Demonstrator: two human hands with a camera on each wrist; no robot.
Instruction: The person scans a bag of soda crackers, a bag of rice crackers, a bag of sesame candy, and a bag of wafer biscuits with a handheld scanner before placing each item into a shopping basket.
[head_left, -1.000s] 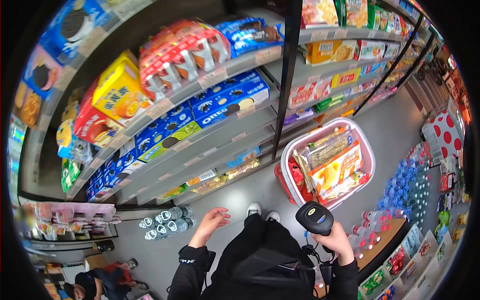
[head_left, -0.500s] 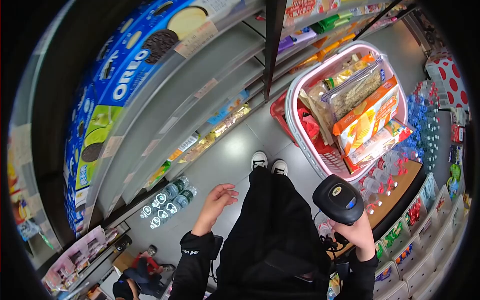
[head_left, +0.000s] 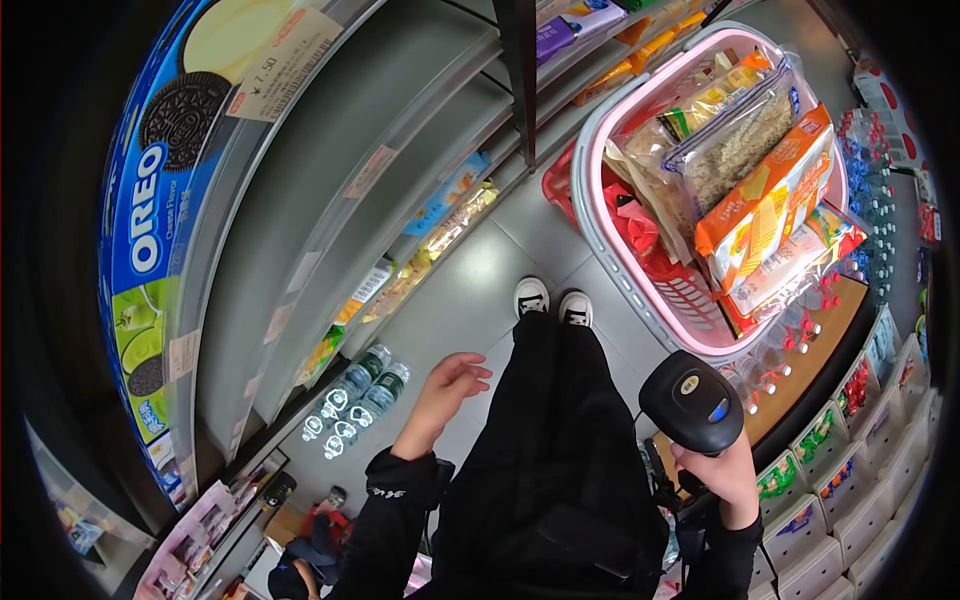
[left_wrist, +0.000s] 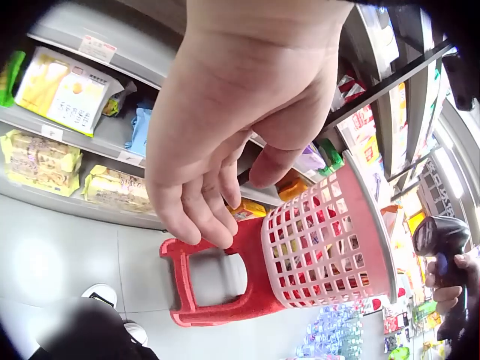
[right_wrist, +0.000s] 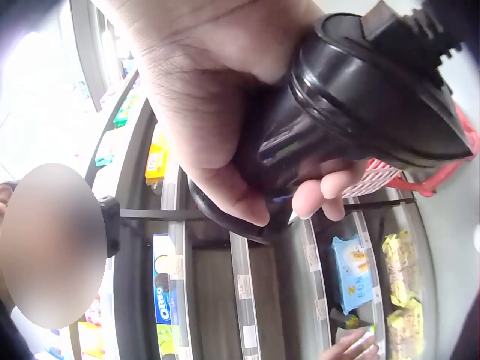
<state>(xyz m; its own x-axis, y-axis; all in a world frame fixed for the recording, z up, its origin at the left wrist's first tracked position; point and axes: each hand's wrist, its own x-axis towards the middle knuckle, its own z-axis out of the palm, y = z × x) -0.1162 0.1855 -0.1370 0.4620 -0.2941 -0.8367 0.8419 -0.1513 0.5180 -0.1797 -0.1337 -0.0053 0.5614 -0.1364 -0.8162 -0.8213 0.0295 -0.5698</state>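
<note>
In the head view my right hand [head_left: 725, 470] grips the handle of a black barcode scanner [head_left: 690, 400]. The right wrist view shows the fingers curled round the black handle [right_wrist: 270, 142], with a cable end at its base. My left hand [head_left: 445, 400] hangs loosely over the floor, its fingers a little bent and holding nothing. Ahead on the right stands a pink basket [head_left: 590, 180] full of packaged snacks, among them an orange pack [head_left: 770, 210] and a clear bag [head_left: 735, 150]. A red stool-like support [left_wrist: 262, 262] is under the basket in the left wrist view.
Shelving curves along the left, bearing an Oreo box [head_left: 150, 220] above grey shelf boards [head_left: 300, 200]. Water bottles [head_left: 355, 395] stand on the floor beside it. At right are a wooden ledge [head_left: 800, 380] and snack bins [head_left: 850, 490]. Another person [head_left: 305, 560] is at lower left.
The head view has shifted toward the shelf; the Oreo box and basket look larger, and the upper snack shelf has left the view. The right hand keeps its grip on the scanner.
</note>
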